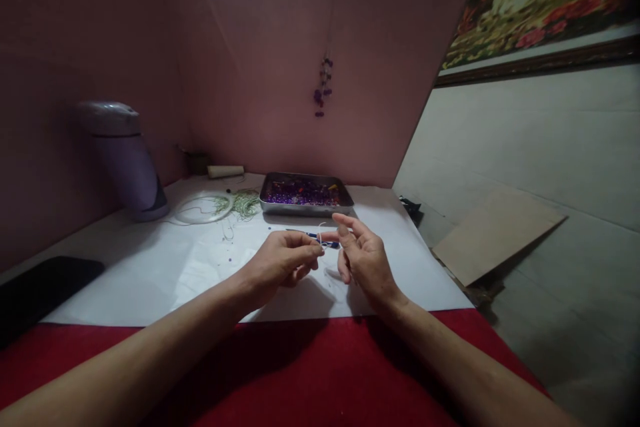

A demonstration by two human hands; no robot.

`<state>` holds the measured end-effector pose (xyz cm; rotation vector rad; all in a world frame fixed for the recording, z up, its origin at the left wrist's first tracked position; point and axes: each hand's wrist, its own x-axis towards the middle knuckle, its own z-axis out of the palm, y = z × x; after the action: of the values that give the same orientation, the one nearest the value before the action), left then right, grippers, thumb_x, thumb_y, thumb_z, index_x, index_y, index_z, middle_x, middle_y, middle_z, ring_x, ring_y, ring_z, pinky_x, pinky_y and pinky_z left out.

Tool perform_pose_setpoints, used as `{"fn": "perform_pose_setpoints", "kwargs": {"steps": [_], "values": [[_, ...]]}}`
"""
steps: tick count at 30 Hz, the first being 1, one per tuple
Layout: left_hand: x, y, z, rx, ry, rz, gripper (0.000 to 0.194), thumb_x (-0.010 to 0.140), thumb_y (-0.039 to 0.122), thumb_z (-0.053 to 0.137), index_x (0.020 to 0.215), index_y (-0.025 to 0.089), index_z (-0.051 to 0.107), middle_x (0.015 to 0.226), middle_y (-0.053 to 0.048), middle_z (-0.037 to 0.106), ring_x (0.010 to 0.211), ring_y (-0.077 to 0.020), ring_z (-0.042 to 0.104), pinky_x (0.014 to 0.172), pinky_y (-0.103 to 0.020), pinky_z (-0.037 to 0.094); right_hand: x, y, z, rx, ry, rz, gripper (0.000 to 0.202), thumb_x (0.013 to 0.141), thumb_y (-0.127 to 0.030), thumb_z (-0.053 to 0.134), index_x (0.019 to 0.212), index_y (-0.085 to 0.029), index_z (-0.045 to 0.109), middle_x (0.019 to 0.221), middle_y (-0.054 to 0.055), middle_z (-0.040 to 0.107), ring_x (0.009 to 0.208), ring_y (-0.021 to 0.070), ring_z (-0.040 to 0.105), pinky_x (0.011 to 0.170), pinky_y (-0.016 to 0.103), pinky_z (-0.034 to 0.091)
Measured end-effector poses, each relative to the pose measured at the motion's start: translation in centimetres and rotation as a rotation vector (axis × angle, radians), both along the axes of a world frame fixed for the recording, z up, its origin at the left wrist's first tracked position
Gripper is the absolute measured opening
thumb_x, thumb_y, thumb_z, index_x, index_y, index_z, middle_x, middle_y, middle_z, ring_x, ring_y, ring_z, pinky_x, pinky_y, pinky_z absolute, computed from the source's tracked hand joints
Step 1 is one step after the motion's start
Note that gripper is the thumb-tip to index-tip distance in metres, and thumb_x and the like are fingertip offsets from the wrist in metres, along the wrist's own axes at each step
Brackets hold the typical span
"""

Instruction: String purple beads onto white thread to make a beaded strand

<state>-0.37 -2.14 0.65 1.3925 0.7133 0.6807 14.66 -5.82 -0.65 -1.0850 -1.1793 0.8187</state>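
Observation:
Near the middle of the white sheet, my left hand (285, 260) pinches a thin white cord (323, 230) between thumb and fingertips. My right hand (365, 253) is just to its right, index finger and thumb spread apart, the other fingers curled; the cord runs close to its fingertips. Whether the right hand grips the cord is too small to tell. Behind the fingertips a blue pen-like tool (309, 234) lies on the sheet, partly hidden by the hands. A metal tray (305, 211) of purple beads (300, 192) stands beyond them.
On the left are a purple bottle (133, 170), a dark flat object (60, 280), a clear ring (187, 219) and green threads (245, 203). A pale roll (225, 171) lies at the back. Beads on strings (323, 90) hang against the pink panel (260, 80).

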Motion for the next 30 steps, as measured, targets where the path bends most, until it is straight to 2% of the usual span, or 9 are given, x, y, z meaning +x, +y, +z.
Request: {"fn": "perform_pose_setpoints", "kwargs": {"steps": [3,6,9,12,18,25,30], "values": [[-0.14,0.24,0.0,-0.035,-0.063,0.053,0.02,0.071,0.032,0.064,0.068,0.014,0.057,0.052,0.004,0.045,0.04,-0.0032,0.028,0.038,-0.019,0.012,-0.26,-0.1,-0.29,-0.015,-0.012,0.084,0.035,0.08,-0.044,0.056,0.101,-0.017,0.047,0.067,0.0,0.063,0.032,0.0062,0.048,0.028,0.016,0.029],[-0.17,0.4,-0.1,-0.059,-0.097,0.077,0.019,0.07,0.032,0.065,0.071,0.014,0.059,0.055,0.003,0.048,0.041,-0.0035,0.03,0.037,-0.018,0.011,-0.45,-0.15,-0.45,-0.04,-0.043,0.1,0.032,0.075,-0.04,0.063,0.092,-0.017,0.048,0.06,-0.003,0.059,0.039,0.0087,0.052,0.031,0.016,0.033],[-0.13,0.55,-0.29,-0.083,-0.139,0.104,0.017,0.069,0.03,0.065,0.072,0.015,0.059,0.059,0.001,0.053,0.04,-0.0034,0.031,0.034,-0.017,0.011,-0.53,-0.29,-0.34,-0.018,-0.109,0.07,0.022,0.077,-0.036,0.061,0.078,-0.016,0.052,0.053,-0.005,0.052,0.036,0.0058,0.043,0.032,0.017,0.032],[-0.12,0.67,-0.41,-0.094,-0.164,0.113,0.015,0.069,0.028,0.064,0.07,0.014,0.058,0.059,0.002,0.053,0.037,-0.0026,0.031,0.033,-0.017,0.011,-0.55,-0.49,-0.13,0.01,-0.193,0.036,0.02,0.077,-0.033,0.06,0.068,-0.016,0.055,0.049,-0.006,0.045,0.037,0.0048,0.035,0.033,0.018,0.027],[-0.13,0.44,-0.13,-0.101,-0.142,0.084,0.018,0.069,0.028,0.063,0.062,0.013,0.055,0.049,0.005,0.045,0.034,-0.002,0.026,0.032,-0.018,0.011,-0.66,-0.66,-0.06,0.064,-0.341,-0.031,0.019,0.077,-0.033,0.06,0.07,-0.016,0.061,0.054,-0.003,0.049,0.048,0.0092,0.037,0.043,0.023,0.03],[0.0,0.33,-0.09,-0.109,-0.153,0.11,0.015,0.068,0.025,0.063,0.063,0.013,0.055,0.051,0.003,0.049,0.036,-0.0029,0.029,0.032,-0.018,0.01,-0.42,-0.6,0.09,0.073,-0.464,-0.036,0.023,0.08,-0.035,0.057,0.069,-0.015,0.06,0.055,-0.003,0.047,0.05,0.01,0.036,0.048,0.024,0.029],[0.03,0.54,-0.3,-0.108,-0.143,0.109,0.017,0.068,0.026,0.064,0.063,0.013,0.054,0.056,0.002,0.052,0.037,-0.0023,0.03,0.033,-0.018,0.011,-0.23,-0.68,0.34,0.075,-0.465,-0.037,0.023,0.079,-0.034,0.057,0.065,-0.016,0.057,0.053,-0.004,0.043,0.05,0.0099,0.035,0.047,0.024,0.028]]}}
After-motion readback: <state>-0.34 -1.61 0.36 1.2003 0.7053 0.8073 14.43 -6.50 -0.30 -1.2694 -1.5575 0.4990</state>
